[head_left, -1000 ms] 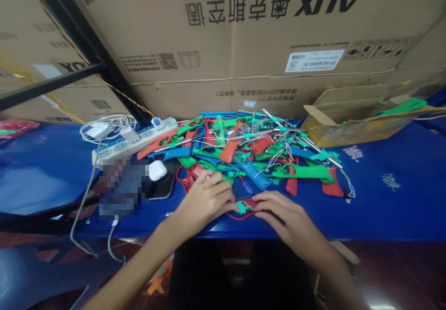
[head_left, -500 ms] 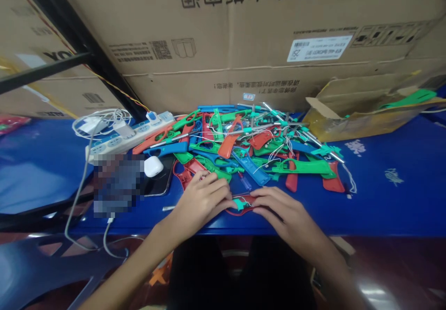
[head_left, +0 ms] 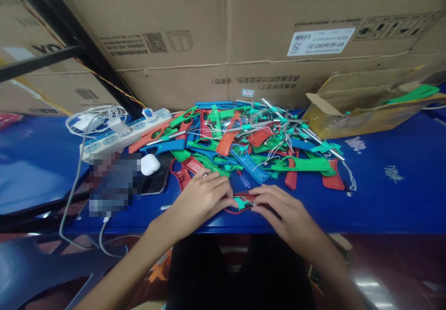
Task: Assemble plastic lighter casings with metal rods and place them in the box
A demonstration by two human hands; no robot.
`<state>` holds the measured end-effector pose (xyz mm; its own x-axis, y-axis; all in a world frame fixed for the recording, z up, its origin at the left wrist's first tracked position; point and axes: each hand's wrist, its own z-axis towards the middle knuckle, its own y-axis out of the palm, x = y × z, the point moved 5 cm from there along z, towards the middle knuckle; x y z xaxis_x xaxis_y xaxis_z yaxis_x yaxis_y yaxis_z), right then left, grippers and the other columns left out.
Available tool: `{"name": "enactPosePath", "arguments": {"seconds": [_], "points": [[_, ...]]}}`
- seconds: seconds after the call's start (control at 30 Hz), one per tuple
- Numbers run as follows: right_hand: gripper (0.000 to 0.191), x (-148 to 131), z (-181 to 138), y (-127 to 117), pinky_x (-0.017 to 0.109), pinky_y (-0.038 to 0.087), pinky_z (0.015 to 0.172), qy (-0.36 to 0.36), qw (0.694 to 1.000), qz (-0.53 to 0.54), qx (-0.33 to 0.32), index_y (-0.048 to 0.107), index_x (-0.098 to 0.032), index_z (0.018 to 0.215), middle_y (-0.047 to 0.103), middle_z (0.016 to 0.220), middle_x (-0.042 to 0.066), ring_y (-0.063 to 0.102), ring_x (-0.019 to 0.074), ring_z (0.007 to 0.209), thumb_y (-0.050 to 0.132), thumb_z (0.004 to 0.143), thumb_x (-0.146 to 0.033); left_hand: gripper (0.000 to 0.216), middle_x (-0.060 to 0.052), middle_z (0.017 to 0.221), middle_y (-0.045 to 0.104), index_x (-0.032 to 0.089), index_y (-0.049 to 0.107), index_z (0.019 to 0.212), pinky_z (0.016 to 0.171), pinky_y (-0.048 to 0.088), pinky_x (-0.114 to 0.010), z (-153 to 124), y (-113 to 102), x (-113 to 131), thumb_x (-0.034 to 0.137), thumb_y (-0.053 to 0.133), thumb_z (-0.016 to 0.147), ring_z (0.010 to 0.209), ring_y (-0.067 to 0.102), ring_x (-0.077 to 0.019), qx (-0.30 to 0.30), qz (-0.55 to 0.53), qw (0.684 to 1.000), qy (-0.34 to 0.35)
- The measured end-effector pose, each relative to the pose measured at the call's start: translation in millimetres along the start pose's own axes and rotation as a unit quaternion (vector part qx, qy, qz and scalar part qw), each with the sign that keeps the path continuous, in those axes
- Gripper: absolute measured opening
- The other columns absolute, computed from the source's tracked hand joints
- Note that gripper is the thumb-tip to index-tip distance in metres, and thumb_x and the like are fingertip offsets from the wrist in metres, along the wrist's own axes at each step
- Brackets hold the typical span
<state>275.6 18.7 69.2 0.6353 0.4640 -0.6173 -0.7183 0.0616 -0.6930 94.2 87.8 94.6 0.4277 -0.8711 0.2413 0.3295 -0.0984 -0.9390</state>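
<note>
A red plastic handle piece with a small teal part on it lies at the near edge of the blue table. My left hand presses on its left end with curled fingers. My right hand holds its right end, fingers bent over it. Just behind my hands spreads a pile of red, green and blue plastic handles mixed with thin metal rods and white wires.
A white power strip with coiled cables sits at the left, with a white earbud case on a dark phone beside a blurred patch. Large cardboard boxes wall the back. An open carton lies at the right.
The camera has tipped down slightly, so everything sits a little higher in view. Both hands stay on the red piece with small finger shifts.
</note>
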Motion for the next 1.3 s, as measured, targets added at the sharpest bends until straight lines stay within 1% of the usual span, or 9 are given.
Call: {"name": "enactPosePath", "arguments": {"seconds": [0.1,0.27,0.43,0.57,0.63,0.77,0.9,1.07,1.3], "points": [[0.014,-1.2,-0.1,-1.3,0.039,0.059,0.098,-0.005,1.0,0.0,0.0,0.07,-0.022,0.103,0.075,0.119,0.006,0.07,0.0207,0.112,0.056,0.104,-0.022,0.034,0.0,0.088,0.068,0.018,0.061,0.088,0.083,0.032,-0.033,-1.8,1.6,-0.7,0.046,0.051,0.105,0.083,0.061,-0.0185,0.008,-0.005,1.0,-0.008],[0.019,-2.1,-1.0,-1.3,0.042,0.053,0.109,-0.014,1.0,-0.005,-0.008,0.07,-0.023,0.11,0.075,0.12,0.005,0.069,0.0194,0.116,0.052,0.107,-0.024,0.034,0.001,0.087,0.069,0.019,0.062,0.088,0.082,0.033,-0.032,-6.5,-0.1,-3.9,0.046,0.053,0.105,0.08,0.06,-0.0164,0.031,-0.027,0.999,-0.02],[0.016,-3.6,-1.1,-2.6,0.039,0.054,0.104,-0.025,1.0,0.006,0.0,0.07,-0.022,0.109,0.073,0.122,0.005,0.065,0.0189,0.119,0.054,0.105,-0.021,0.029,0.001,0.09,0.069,0.019,0.064,0.09,0.08,0.032,-0.032,-6.7,2.4,-6.9,0.045,0.06,0.101,0.084,0.057,-0.0175,0.043,-0.042,0.998,-0.011],[0.011,-6.2,1.4,-5.4,0.042,0.048,0.108,-0.03,0.999,0.01,-0.002,0.068,-0.023,0.109,0.073,0.121,0.003,0.063,0.0192,0.119,0.059,0.103,-0.021,0.025,-0.001,0.092,0.066,0.019,0.066,0.092,0.081,0.032,-0.033,-7.9,3.5,-7.5,0.043,0.063,0.1,0.087,0.055,-0.0191,0.058,-0.039,0.998,-0.004],[0.012,-7.3,2.4,-6.0,0.042,0.047,0.107,-0.036,0.999,0.011,-0.006,0.068,-0.023,0.111,0.073,0.121,0.002,0.062,0.0188,0.119,0.059,0.103,-0.02,0.024,-0.002,0.092,0.066,0.019,0.066,0.092,0.081,0.032,-0.033,-9.0,3.2,-7.4,0.042,0.064,0.099,0.087,0.056,-0.0193,0.059,-0.037,0.998,-0.004],[0.014,-6.7,2.7,-4.0,0.04,0.047,0.105,-0.044,0.999,0.013,-0.017,0.067,-0.023,0.113,0.072,0.122,0.002,0.061,0.0181,0.119,0.058,0.104,-0.018,0.027,-0.002,0.091,0.066,0.019,0.064,0.09,0.081,0.032,-0.034,-9.9,0.4,-7.1,0.044,0.065,0.098,0.086,0.056,-0.0193,0.063,-0.026,0.998,-0.005],[0.014,-5.2,3.6,-1.1,0.037,0.049,0.102,-0.039,0.998,0.027,-0.03,0.067,-0.024,0.112,0.072,0.118,0.001,0.062,0.0168,0.115,0.057,0.105,-0.018,0.025,-0.001,0.089,0.065,0.019,0.063,0.09,0.081,0.033,-0.034,-8.9,-1.3,-6.0,0.042,0.064,0.1,0.085,0.056,-0.0186,0.062,-0.024,0.998,0.01],[0.015,-4.9,5.4,-1.7,0.033,0.052,0.098,-0.025,0.998,0.044,-0.022,0.069,-0.022,0.109,0.071,0.114,0.003,0.062,0.0164,0.112,0.055,0.106,-0.019,0.025,-0.001,0.089,0.065,0.019,0.063,0.09,0.08,0.032,-0.034,-8.1,-0.2,-6.3,0.042,0.064,0.099,0.085,0.058,-0.0184,0.067,-0.021,0.998,0.01],[0.016,-3.9,1.7,2.6,0.037,0.052,0.103,-0.028,0.999,0.025,-0.019,0.067,-0.022,0.115,0.07,0.118,0.004,0.06,0.0182,0.117,0.055,0.105,-0.017,0.025,-0.001,0.091,0.067,0.019,0.063,0.09,0.081,0.033,-0.034,-9.4,1.6,-7.6,0.042,0.063,0.1,0.086,0.059,-0.0189,0.071,-0.018,0.997,-0.006]]}}
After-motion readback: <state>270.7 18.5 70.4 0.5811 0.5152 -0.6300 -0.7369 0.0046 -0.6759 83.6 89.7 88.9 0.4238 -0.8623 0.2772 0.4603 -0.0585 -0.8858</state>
